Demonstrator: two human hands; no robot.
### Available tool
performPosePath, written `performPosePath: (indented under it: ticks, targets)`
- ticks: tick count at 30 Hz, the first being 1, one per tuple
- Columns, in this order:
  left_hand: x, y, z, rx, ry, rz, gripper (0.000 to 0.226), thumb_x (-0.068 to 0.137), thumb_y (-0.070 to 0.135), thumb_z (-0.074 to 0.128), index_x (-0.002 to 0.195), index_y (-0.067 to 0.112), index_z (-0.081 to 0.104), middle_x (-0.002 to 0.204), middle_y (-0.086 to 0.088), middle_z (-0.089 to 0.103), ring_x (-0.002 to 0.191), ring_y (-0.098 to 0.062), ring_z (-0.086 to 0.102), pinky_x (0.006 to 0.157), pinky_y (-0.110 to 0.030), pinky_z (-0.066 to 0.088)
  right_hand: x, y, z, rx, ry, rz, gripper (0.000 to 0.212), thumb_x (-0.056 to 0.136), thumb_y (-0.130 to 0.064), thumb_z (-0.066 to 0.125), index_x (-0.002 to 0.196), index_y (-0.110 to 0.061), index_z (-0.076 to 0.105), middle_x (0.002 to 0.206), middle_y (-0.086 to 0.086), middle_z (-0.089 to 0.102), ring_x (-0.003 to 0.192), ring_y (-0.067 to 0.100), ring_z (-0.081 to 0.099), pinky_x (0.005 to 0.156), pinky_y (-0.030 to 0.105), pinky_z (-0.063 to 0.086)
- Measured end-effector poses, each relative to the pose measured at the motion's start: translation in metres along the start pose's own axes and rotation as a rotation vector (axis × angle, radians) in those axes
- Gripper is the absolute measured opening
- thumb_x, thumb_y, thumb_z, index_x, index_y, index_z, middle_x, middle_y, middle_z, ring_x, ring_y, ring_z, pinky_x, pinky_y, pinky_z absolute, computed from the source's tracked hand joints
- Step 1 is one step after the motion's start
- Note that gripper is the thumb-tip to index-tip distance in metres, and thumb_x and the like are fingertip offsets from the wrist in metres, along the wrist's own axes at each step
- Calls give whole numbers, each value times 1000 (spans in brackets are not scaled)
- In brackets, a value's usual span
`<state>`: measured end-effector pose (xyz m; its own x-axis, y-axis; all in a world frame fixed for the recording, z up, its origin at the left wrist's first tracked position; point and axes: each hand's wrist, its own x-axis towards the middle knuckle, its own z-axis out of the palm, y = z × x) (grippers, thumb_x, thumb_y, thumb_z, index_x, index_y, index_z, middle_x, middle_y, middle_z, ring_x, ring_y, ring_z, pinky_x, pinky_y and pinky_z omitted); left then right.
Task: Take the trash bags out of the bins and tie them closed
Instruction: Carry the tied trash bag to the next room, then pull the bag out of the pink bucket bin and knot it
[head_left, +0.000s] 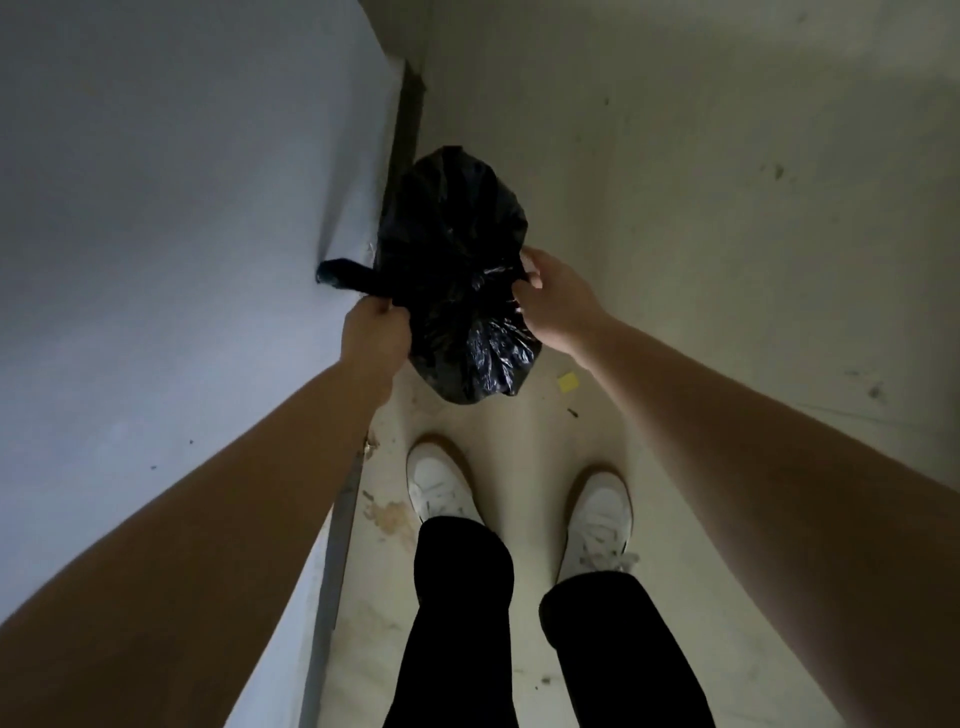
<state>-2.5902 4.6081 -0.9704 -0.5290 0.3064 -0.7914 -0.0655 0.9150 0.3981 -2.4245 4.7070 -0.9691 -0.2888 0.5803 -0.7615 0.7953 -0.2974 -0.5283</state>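
A full black trash bag (460, 270) hangs in the air in front of me, above the floor and beyond my feet. My left hand (375, 330) grips one twisted ear of the bag's top, whose loose end sticks out to the left. My right hand (553, 299) pinches the other ear on the bag's right side. The two ears are pulled apart across the gathered top. No bin is in view.
A pale wall (182, 234) runs close along the left, meeting the stained concrete floor (701, 234) at a dark baseboard. My white shoes (439, 480) stand just below the bag. A small yellow scrap (567, 382) lies on the floor near the bag.
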Motion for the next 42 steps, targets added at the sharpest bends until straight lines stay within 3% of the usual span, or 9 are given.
performPosePath:
  ticks: [4, 7, 9, 12, 20, 25, 32, 36, 42]
  targets:
    - [-19, -13, -8, 100, 9, 37, 27, 97, 13, 41, 106, 0, 63, 97, -8, 61, 86, -23, 57, 67, -28, 44, -25, 13, -2, -25, -36, 32, 48, 104, -24, 42, 152, -20, 35, 141, 5, 56, 128, 24, 52, 93, 23, 36]
    - [-64, 17, -26, 320, 37, 202, 36, 106, 24, 32, 122, 4, 58, 106, -8, 59, 105, -26, 57, 84, -30, 38, -59, -2, -34, -228, 59, -17, 53, 106, -39, 33, 154, -17, 28, 149, 13, 46, 134, 31, 46, 106, 36, 37]
    - [-102, 56, -43, 426, 76, 347, 42, 108, 29, 29, 135, 6, 51, 129, -10, 55, 122, -27, 51, 96, -30, 34, -83, -27, -76, -332, 154, -59, 58, 105, -47, 28, 155, -19, 23, 154, 14, 36, 138, 34, 40, 109, 46, 37]
    - [-166, 139, -76, 523, 138, 591, 52, 107, 40, 27, 150, 13, 38, 161, -7, 30, 148, -25, 28, 118, -40, 23, -132, -88, -166, -467, 305, -166, 62, 104, -50, 27, 157, -19, 19, 160, 14, 26, 142, 35, 34, 111, 48, 34]
    - [-458, 418, -190, 516, 389, 1271, 55, 105, 39, 31, 148, 6, 42, 158, -16, 34, 143, -33, 37, 115, -41, 29, -400, -280, -433, -530, 825, -410, 61, 104, -51, 30, 154, -17, 28, 159, 14, 30, 142, 32, 36, 112, 45, 33]
    - [-660, 491, -234, 471, 528, 1725, 54, 105, 38, 35, 144, 4, 46, 155, -21, 36, 139, -37, 42, 115, -50, 34, -611, -303, -528, -617, 1189, -506, 57, 103, -45, 39, 150, -14, 38, 156, 19, 35, 138, 38, 40, 112, 48, 33]
    - [-856, 464, -179, 455, 495, 2171, 56, 105, 42, 32, 148, 8, 41, 159, -22, 30, 142, -42, 35, 110, -55, 35, -867, -192, -517, -731, 1528, -134, 62, 104, -51, 26, 156, -16, 24, 163, 17, 20, 147, 35, 25, 119, 50, 21]
    - [-947, 395, -117, 458, 246, 2397, 62, 103, 46, 27, 153, 9, 32, 159, -25, 25, 143, -45, 30, 110, -58, 31, -989, -99, -443, -671, 1688, 183, 63, 103, -52, 28, 155, -16, 26, 162, 17, 20, 148, 35, 24, 119, 48, 21]
    - [-1058, 231, -29, 406, -278, 2610, 66, 101, 48, 30, 151, 7, 35, 159, -27, 25, 141, -48, 31, 110, -61, 30, -1141, 33, -278, -610, 1629, 721, 66, 103, -56, 23, 158, -20, 16, 166, 16, 5, 152, 34, 11, 123, 49, 11]
